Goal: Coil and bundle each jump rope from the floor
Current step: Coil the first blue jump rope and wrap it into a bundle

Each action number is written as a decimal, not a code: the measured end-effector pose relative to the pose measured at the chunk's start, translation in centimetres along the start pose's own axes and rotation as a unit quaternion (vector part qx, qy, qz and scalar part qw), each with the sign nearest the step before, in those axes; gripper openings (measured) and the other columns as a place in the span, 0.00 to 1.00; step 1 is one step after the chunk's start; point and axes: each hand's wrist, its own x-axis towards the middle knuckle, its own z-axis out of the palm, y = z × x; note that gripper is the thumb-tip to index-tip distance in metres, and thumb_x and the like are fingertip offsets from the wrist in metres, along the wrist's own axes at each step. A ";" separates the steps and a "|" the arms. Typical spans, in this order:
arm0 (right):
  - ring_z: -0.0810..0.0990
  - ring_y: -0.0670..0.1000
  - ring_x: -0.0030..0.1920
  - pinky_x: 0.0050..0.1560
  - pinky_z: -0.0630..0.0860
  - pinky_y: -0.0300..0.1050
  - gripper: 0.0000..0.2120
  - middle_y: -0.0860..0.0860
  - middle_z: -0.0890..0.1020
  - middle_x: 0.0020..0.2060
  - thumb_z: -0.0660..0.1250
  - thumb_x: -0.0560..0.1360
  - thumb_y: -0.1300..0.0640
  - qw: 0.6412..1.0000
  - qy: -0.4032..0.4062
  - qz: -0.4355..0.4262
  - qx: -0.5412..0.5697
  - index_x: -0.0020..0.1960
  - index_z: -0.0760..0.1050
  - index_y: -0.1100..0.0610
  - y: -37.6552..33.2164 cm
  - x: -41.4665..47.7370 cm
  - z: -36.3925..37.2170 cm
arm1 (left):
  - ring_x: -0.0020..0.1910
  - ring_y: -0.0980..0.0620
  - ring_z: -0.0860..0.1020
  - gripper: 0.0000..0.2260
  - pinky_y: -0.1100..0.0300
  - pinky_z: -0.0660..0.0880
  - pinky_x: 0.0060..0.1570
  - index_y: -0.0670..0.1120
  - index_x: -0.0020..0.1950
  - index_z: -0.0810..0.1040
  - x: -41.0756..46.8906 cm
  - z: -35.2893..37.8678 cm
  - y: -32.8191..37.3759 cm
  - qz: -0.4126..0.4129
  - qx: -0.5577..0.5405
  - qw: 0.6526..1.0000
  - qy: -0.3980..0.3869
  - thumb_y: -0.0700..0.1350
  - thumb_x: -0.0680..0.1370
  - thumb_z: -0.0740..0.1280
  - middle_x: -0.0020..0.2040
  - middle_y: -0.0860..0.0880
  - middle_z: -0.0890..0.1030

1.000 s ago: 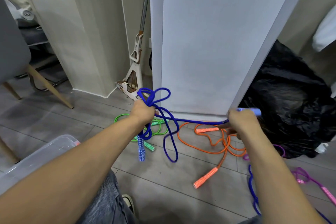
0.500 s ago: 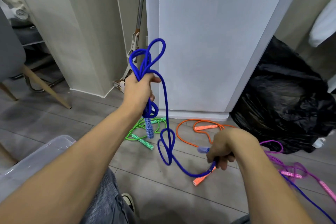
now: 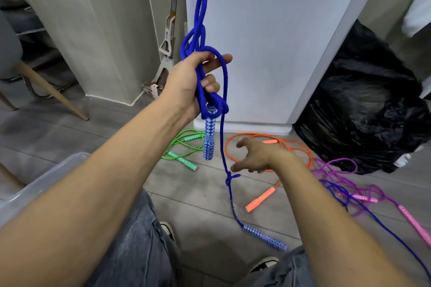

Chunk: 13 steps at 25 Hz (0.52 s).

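Note:
My left hand [image 3: 190, 81] is raised and grips the folded loops of a blue jump rope [image 3: 198, 30]. One patterned blue handle [image 3: 208, 137] hangs just below that hand. The rope's free end drops down, with a small knot at mid-length, to the second blue handle [image 3: 264, 237] near my feet. My right hand [image 3: 254, 156] is spread open beside the hanging strand and holds nothing. On the floor lie a green rope [image 3: 184, 147], an orange rope [image 3: 261, 198], a pink and purple rope [image 3: 363, 196] and another blue rope [image 3: 382, 223].
A clear plastic bin [image 3: 42, 177] stands at the lower left. A white cabinet [image 3: 268, 42] rises straight ahead, with a black plastic bag [image 3: 368, 105] to its right. A chair leg [image 3: 51, 91] and a mop stand at the left.
My left hand has lifted the blue coil higher. My right hand has let go of the second blue handle, which has dropped towards the floor, and now hangs open.

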 end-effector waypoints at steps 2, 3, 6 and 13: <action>0.80 0.54 0.58 0.56 0.77 0.45 0.36 0.52 0.79 0.60 0.77 0.70 0.45 0.995 0.037 -0.076 0.056 0.73 0.66 0.47 -0.9 1.1 1.7 | 0.19 0.57 0.58 0.09 0.66 0.62 0.20 0.43 0.41 0.70 -0.3 1.1 0.8 -0.013 -0.020 0.999 -0.023 0.40 0.81 0.59 0.49 0.40 0.84; 0.79 0.53 0.57 0.56 0.75 0.44 0.29 0.51 0.79 0.57 0.77 0.71 0.47 0.988 0.065 -0.110 0.092 0.69 0.71 0.48 -1.3 1.8 2.5 | 0.19 0.57 0.58 0.09 0.66 0.62 0.20 0.43 0.41 0.69 -0.4 1.6 1.4 -0.015 -0.029 0.999 -0.033 0.40 0.81 0.59 0.48 0.40 0.84; 0.78 0.54 0.43 0.43 0.73 0.46 0.14 0.48 0.80 0.38 0.75 0.70 0.46 0.946 0.255 -0.089 0.180 0.43 0.72 0.50 -1.7 3.9 3.5 | 0.20 0.57 0.58 0.08 0.66 0.62 0.21 0.42 0.42 0.69 -0.5 2.9 3.7 -0.004 -0.036 0.998 -0.055 0.39 0.81 0.59 0.47 0.41 0.84; 0.81 0.62 0.55 0.49 0.75 0.50 0.28 0.58 0.83 0.51 0.69 0.71 0.35 0.913 0.363 0.141 0.121 0.54 0.78 0.61 0.8 4.0 2.7 | 0.21 0.57 0.58 0.06 0.65 0.63 0.22 0.42 0.44 0.68 -0.7 4.8 8.6 0.031 -0.023 0.997 -0.061 0.38 0.81 0.60 0.47 0.40 0.84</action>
